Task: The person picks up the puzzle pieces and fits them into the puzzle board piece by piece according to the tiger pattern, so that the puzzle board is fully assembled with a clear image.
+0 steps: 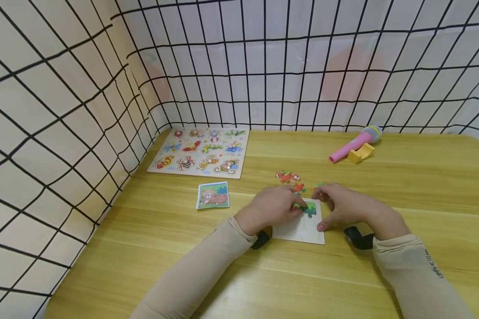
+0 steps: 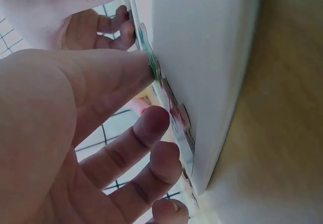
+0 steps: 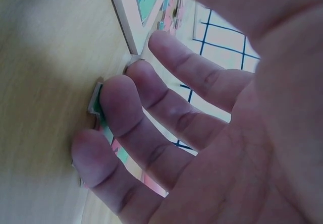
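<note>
My left hand [image 1: 273, 204] is over the upper left of a white puzzle tray [image 1: 297, 232]. In the left wrist view one digit presses the green puzzle pieces [image 2: 151, 57], while the other fingers [image 2: 151, 125] are loosely bent near red pieces along the tray. Green pieces [image 1: 310, 209] fill part of the tray's top right corner. My right hand [image 1: 345, 204] is spread at the tray's right side, thumb at the edge and fingers by the upper corner. In the right wrist view its fingertips [image 3: 121, 100] rest beside a loose green piece [image 3: 95, 100] on the table.
Loose red puzzle pieces [image 1: 287, 177] lie behind the tray. A cat picture card [image 1: 213, 195] is to the left, with an insect peg board [image 1: 199, 153] behind it. A pink toy microphone [image 1: 353, 146] and a yellow holder [image 1: 361, 153] lie back right. Black netting [image 1: 265, 66] borders the table.
</note>
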Demonstrator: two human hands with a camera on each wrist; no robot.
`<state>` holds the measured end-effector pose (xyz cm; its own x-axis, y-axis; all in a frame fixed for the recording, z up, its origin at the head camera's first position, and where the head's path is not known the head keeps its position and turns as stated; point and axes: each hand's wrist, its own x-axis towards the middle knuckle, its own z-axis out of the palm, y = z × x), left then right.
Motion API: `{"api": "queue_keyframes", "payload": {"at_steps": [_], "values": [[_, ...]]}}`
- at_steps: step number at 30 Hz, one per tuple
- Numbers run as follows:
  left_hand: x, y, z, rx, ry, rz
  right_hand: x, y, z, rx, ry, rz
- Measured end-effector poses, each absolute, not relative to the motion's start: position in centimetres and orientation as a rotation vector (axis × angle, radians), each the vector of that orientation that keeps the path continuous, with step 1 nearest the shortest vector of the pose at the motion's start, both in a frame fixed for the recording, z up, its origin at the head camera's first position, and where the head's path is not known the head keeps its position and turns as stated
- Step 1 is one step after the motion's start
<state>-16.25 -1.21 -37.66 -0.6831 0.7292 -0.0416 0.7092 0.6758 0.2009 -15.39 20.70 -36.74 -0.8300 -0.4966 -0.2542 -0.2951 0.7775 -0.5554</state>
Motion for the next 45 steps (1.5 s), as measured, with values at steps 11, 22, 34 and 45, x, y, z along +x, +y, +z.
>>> {"api": "queue_keyframes", "payload": {"at_steps": [11,22,34,45], "values": [[-16.4,-1.4,-37.3,1.133,2.702,0.264,-15.2,20.7,-36.6,-0.595,2.571,-0.709],[-17.4,-2.3,-37.6,0.91,2.807,0.386,-15.3,20.5,-36.6,-0.567,2.57,-0.699],[-18.2,-3.1,-37.9,0.88,2.821,0.216,-15.3,20.7,-36.7,-0.589,2.563,-0.698],[-18.0,-3.3,-38.1,0.913,2.814,0.245,-15.3,20.8,-36.7,-0.604,2.565,-0.697]]}}
